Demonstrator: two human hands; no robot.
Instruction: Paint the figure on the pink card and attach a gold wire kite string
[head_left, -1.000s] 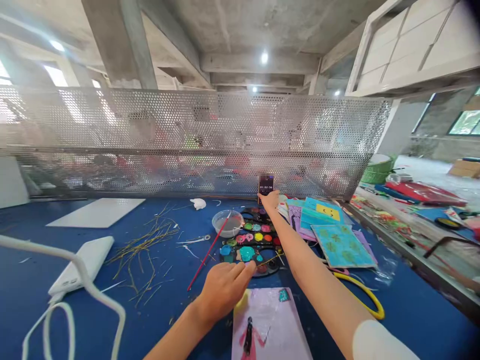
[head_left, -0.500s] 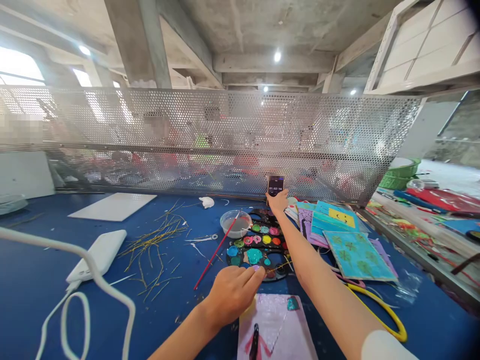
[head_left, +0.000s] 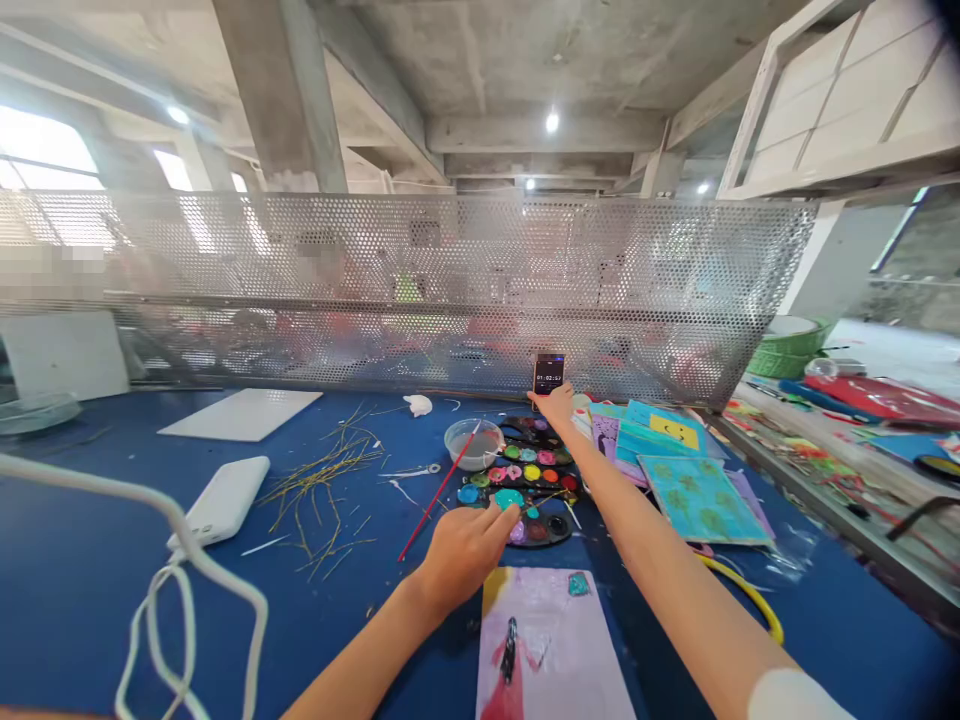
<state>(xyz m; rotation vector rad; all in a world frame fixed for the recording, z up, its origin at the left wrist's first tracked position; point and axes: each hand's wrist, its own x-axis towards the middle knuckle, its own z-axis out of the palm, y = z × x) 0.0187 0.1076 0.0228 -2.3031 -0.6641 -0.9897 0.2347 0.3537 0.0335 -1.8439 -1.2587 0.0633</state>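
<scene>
My left hand (head_left: 463,553) has its fingers bunched together, with the fingertips on a turquoise blob in a black paint palette (head_left: 553,527) holding many colours. My right arm stretches across the table. My right hand (head_left: 556,404) grips the lower end of an upright phone (head_left: 549,374) showing a timer. Near my left hand, a pink painted card (head_left: 551,640) with a dark figure lies on the table. A red-handled paintbrush (head_left: 439,510) rests in a water bowl (head_left: 474,445) beside the palette.
Dry grass stems (head_left: 322,468), a white power bank (head_left: 225,500) and a white cable (head_left: 180,545) lie left on the blue table (head_left: 97,560). Painted cards (head_left: 701,498) are piled right. A perforated metal screen (head_left: 405,290) stands behind.
My left hand has moved forward from the palette's near edge onto the turquoise paint. My right hand stays on the phone, and the view has shifted slightly.
</scene>
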